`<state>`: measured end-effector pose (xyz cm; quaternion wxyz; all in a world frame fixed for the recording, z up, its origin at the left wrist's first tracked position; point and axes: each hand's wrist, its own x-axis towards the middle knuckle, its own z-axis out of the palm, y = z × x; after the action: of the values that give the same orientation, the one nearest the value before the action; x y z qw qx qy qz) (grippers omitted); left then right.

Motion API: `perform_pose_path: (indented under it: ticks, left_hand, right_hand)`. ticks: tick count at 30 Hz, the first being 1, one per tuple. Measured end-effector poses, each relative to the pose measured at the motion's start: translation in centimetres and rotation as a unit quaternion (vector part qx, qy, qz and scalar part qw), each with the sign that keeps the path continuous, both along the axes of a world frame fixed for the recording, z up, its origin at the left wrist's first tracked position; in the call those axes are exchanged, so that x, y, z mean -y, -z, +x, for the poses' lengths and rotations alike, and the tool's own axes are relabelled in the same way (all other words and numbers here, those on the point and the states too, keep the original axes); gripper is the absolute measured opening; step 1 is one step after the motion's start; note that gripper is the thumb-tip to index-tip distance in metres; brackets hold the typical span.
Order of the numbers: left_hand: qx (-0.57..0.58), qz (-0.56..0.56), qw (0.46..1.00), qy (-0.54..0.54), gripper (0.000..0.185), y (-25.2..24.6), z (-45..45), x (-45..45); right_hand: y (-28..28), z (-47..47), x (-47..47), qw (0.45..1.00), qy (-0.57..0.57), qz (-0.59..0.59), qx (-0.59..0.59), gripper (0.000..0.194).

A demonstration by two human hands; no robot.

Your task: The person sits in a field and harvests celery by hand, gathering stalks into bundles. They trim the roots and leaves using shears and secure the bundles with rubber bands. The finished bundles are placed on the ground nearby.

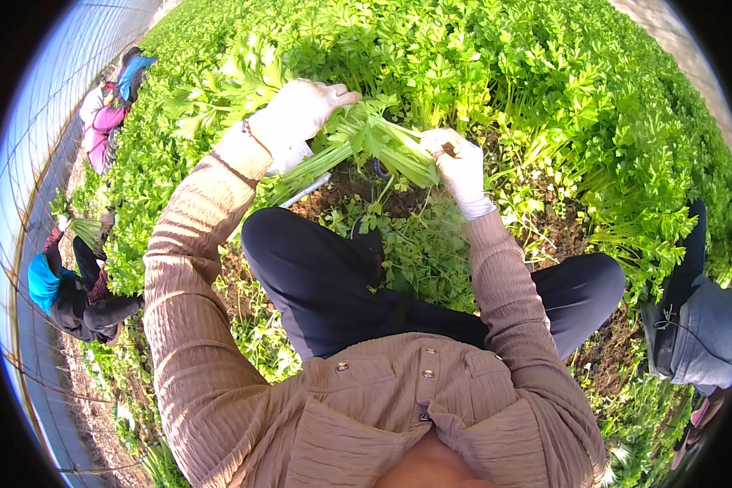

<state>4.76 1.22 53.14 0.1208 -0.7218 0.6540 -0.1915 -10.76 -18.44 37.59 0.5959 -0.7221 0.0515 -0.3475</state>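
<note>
My left hand (302, 116), in a pale glove, is at the upper middle against leafy celery stalks (320, 165); a white object shows under its palm. How its fingers grip is partly hidden. To the right, my right hand (460, 165), gloved too, has its fingers bent at the cut end of a bunch of green celery (402, 149). The bunch slants down from its leaves beside my left hand to its stalk ends at my right hand. A narrow light-coloured strip (305, 190) lies below the stalks; whether it is a blade cannot be told.
Dense standing celery (494, 49) spreads ahead and to both sides. Loose leaves (427, 256) lie on soil between my bent legs. At the left, a person holding celery (73, 293) sits near the greenhouse wall, with others farther up. Another person's clothing (707, 329) shows at the right.
</note>
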Motion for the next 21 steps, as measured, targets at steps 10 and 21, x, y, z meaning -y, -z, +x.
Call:
perform_pose_path:
  ticks: [10,21]
  left_hand:
    - [-0.059,0.055,0.986,-0.145,0.059,-1.7,0.0,-0.2]
    - [-0.12,0.24,0.93,-0.253,0.032,-4.4,0.5,3.7]
  right_hand:
    - [4.1,-2.3,8.1,0.964,0.191,0.13,-0.13,0.013]
    - [2.4,3.4,2.2,0.988,-0.094,0.119,-0.028,0.009]
